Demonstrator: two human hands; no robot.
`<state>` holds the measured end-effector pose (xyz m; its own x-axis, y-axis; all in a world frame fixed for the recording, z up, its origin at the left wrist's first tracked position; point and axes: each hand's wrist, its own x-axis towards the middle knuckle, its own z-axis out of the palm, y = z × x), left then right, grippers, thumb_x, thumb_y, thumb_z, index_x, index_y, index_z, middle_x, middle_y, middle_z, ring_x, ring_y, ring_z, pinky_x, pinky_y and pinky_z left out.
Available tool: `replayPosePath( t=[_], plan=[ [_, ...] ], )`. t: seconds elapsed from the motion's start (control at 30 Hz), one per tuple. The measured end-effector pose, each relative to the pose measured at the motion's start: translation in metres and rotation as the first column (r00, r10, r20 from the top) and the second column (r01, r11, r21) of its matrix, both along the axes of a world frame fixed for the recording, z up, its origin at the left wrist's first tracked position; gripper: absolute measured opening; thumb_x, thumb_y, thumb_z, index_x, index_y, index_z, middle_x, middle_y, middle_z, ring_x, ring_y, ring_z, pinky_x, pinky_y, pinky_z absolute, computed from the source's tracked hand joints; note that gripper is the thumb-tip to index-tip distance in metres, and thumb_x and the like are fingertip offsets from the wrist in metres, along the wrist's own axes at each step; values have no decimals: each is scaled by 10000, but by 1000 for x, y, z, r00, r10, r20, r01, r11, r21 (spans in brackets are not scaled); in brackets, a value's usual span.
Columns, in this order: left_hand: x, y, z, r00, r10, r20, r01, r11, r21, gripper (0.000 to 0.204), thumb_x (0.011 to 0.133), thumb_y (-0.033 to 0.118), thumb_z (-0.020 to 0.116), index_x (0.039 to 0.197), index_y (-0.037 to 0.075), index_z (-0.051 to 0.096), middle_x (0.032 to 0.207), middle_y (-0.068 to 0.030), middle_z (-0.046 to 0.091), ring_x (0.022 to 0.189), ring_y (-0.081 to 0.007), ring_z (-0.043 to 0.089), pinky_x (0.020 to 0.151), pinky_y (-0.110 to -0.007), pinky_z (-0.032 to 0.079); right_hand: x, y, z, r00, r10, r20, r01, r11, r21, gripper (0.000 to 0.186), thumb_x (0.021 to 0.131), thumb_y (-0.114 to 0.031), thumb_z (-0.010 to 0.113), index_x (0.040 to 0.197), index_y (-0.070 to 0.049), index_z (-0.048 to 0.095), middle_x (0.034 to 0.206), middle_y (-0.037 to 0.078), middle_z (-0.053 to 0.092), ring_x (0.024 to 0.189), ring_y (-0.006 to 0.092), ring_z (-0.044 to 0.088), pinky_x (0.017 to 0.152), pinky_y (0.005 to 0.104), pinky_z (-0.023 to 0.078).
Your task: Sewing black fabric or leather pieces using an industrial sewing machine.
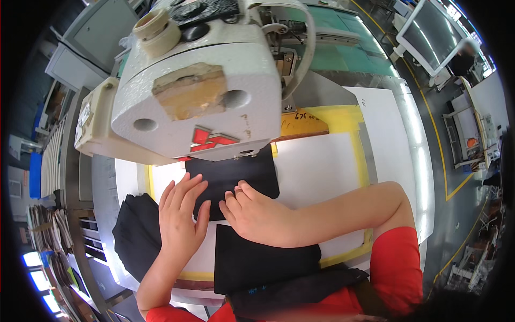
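Overhead, machine: a large white industrial sewing machine head [198, 86] fills the upper middle, its underside reaching down over the work.
Desk: a white desk top with a yellow rectangular border [322, 166] lies under the machine and carries the cloth.
Stack at left: a heap of black fabric pieces [137, 233] sits on the desk's left edge, just beside the left wrist.
Near piece: a flat black rectangular fabric panel [257, 263] lies at the desk's near edge, partly under the right forearm.
Worked piece: a black fabric piece with a flared shape [241, 174] lies flat at the desk's centre, its far edge tucked beneath the machine.
Left hand: the left hand [182, 214] rests palm down, fingers spread and straight, fingertips on the near-left edge of the worked piece; its grip holds nothing.
Right hand: the right hand [255, 214] lies beside it, nearly touching, fingers curled with tips pressing the near edge of the same piece; nothing is pinched.
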<state>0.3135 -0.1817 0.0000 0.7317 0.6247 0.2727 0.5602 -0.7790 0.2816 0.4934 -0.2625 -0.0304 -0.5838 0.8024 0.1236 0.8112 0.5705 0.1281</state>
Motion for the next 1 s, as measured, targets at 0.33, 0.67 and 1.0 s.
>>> replayPosePath(
  t=[0.33,0.67,1.0],
  plan=[
    [-55,-2,21,944,-298,142,325,917,-232,329,742,50,706,1064,51,641,1114,-97,659,1090,-301,619,903,-408,469,-2,15,-14,963,-8,-270,93,948,304,382,741,-145,602,1093,1,637,823,75,551,734,222,567,789,375,507],
    [-24,16,-16,946,-36,321,323,52,-945,309,961,68,469,1236,-23,575,1204,-140,635,1078,-249,628,904,-355,503,4,13,2,772,-152,-617,235,971,55,411,694,-132,682,1093,-45,633,933,96,652,803,233,639,659,341,524],
    [-72,31,-40,965,60,255,261,-159,-952,364,990,119,407,1300,-34,522,1274,-156,595,1144,-235,592,968,-349,480,-38,-16,-9,767,336,-547,-219,938,269,389,899,-337,632,1129,-23,628,1144,129,630,1018,261,620,848,405,498]
  ],
)
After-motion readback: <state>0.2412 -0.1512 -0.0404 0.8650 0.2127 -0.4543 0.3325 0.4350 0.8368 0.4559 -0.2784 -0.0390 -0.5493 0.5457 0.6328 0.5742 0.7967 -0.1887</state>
